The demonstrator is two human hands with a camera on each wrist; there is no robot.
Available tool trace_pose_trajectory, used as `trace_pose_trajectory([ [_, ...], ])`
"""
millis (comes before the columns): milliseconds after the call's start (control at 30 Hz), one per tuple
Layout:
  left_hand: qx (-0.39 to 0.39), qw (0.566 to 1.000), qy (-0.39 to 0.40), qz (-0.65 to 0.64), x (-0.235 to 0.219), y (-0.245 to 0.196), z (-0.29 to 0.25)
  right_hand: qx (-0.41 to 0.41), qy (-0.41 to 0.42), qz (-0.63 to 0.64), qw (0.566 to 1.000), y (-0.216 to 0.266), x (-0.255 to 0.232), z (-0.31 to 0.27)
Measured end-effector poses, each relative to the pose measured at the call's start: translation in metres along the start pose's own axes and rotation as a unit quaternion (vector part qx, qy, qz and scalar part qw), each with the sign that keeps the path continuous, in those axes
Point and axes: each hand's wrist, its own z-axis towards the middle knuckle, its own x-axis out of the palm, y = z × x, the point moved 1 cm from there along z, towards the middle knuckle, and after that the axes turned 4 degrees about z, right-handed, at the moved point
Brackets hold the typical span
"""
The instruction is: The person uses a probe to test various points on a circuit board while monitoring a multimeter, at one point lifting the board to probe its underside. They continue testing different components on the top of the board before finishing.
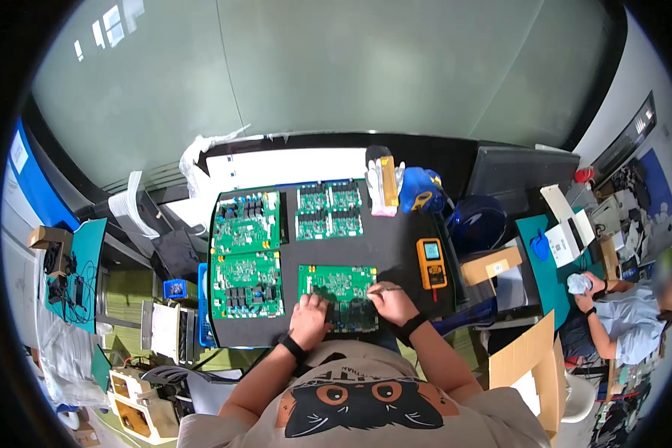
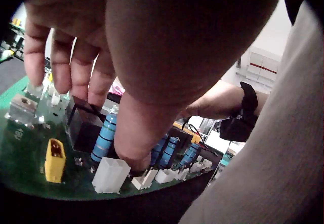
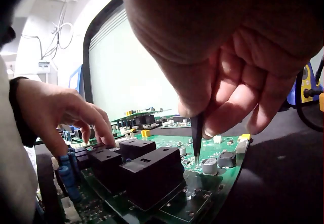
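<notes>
**Bright From Above, Murky at the Wrists**

The head view is brightly lit, with pale reflections thrown on the grey-green panel (image 1: 299, 67). Straight lines are bowed by the wide lens, and the corners are swallowed by black. In the left wrist view, the left hand (image 2: 76, 36) is sunk in shadow against whitened gaps, and the circuit board (image 2: 30, 168) is dimly lit. In the right wrist view, the panel is nearly bleached, while the right hand (image 3: 238, 67) is darkened towards the top. Fine board detail appears softened, perhaps by focus.

Hands (image 1: 309, 321) on near board (image 1: 340, 280), other boards (image 1: 248, 224) left and behind, meter (image 1: 431, 263) right
</notes>
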Motion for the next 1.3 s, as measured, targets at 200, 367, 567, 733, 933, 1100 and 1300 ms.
trace_pose_trajectory([
  [200, -0.016, 0.998, -0.065, 0.017, -0.013, -0.008, -0.001, -0.001, -0.008, -0.009, 1.0, -0.002, 0.002, -0.002],
  [367, 0.029, 0.998, -0.056, 0.019, -0.005, -0.003, -0.002, 0.028, 0.011, -0.001, 1.0, 0.0, 0.0, -0.001],
  [567, 0.041, 0.998, -0.039, 0.016, -0.006, -0.002, -0.002, 0.01, 0.002, -0.014, 1.0, -0.004, 0.003, -0.001],
  [733, 0.026, 0.999, -0.027, 0.021, -0.007, -0.005, -0.004, 0.005, -0.01, -0.001, 1.0, -0.003, 0.004, -0.002],
  [933, 0.028, 0.999, -0.038, 0.017, -0.008, -0.005, -0.005, 0.037, 0.025, 0.004, 0.999, -0.003, 0.002, -0.003],
  [1100, 0.023, 0.999, -0.023, 0.007, -0.01, -0.006, -0.004, 0.027, 0.023, -0.006, 0.999, -0.005, 0.003, -0.004],
  [1300, 0.028, 0.999, -0.022, 0.01, -0.01, -0.006, -0.004, 0.02, 0.022, -0.007, 1.0, -0.005, 0.003, -0.003],
])
